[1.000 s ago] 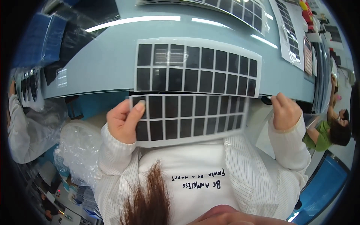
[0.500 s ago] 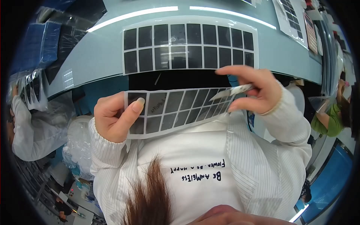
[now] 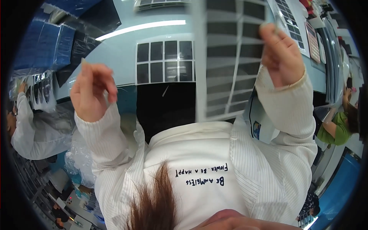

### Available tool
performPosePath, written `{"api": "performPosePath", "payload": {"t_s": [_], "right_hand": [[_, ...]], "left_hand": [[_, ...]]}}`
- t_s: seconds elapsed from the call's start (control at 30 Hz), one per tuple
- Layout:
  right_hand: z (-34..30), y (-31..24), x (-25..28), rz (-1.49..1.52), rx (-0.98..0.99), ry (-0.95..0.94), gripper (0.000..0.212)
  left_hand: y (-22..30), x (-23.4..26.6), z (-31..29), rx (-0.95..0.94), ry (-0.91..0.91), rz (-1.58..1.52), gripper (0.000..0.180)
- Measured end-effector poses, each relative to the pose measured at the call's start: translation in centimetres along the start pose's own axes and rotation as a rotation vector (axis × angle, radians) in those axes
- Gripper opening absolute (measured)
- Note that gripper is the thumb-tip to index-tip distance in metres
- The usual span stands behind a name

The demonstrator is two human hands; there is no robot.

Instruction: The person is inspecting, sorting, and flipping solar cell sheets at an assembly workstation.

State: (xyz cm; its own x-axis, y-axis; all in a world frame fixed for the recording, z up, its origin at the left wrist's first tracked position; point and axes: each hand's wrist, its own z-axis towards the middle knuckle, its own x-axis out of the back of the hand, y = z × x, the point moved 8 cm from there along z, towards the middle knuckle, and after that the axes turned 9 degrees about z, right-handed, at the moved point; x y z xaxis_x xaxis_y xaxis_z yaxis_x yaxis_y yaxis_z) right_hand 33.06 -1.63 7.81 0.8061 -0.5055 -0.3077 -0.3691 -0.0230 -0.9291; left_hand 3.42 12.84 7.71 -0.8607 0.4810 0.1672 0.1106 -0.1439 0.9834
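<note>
Upright in front of me and blurred by motion hangs a sheet of dark rectangular pieces (image 3: 234, 57) on a pale backing. Its upper right edge is pinched in my right hand (image 3: 281, 55). My left hand (image 3: 92, 90) is raised over the table's near edge at the left, fingers loosely bent and apart, holding nothing. A second sheet of dark rectangles (image 3: 165, 61) lies flat on the table, its right part hidden behind the raised sheet. Whether a pointed tool is still in my right hand cannot be made out.
Blue plastic-wrapped packages (image 3: 53, 44) lie at the far left. A calculator (image 3: 312, 42) and another sheet of dark pieces (image 3: 289, 23) lie at the right. Co-workers sit on both sides, one in a white sleeve (image 3: 27, 115), one in green (image 3: 335, 130).
My left hand has let go of the sheet and moved up and left. My right hand has risen, swinging the sheet from roughly level to upright. The pointed tool no longer shows.
</note>
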Motion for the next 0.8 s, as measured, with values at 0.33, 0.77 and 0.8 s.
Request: {"api": "performPosePath", "payload": {"t_s": [0.33, 0.77, 0.8], "right_hand": [[5.5, 2.0, 1.1, 0.646, -0.040, 0.200, 0.035], [4.4, 5.4, -2.2, 0.120, -0.378, 0.070, 0.037], [4.6, 5.3, -1.9, 0.120, -0.380, 0.069, 0.037]], "left_hand": [[-8.4, -15.3, -7.8, 0.615, -0.730, -0.267, 0.059], [-8.1, -14.4, -6.5, 0.586, -0.513, -0.219, 0.052], [-7.9, -13.4, -6.3, 0.553, -0.503, -0.235, 0.048]]}}
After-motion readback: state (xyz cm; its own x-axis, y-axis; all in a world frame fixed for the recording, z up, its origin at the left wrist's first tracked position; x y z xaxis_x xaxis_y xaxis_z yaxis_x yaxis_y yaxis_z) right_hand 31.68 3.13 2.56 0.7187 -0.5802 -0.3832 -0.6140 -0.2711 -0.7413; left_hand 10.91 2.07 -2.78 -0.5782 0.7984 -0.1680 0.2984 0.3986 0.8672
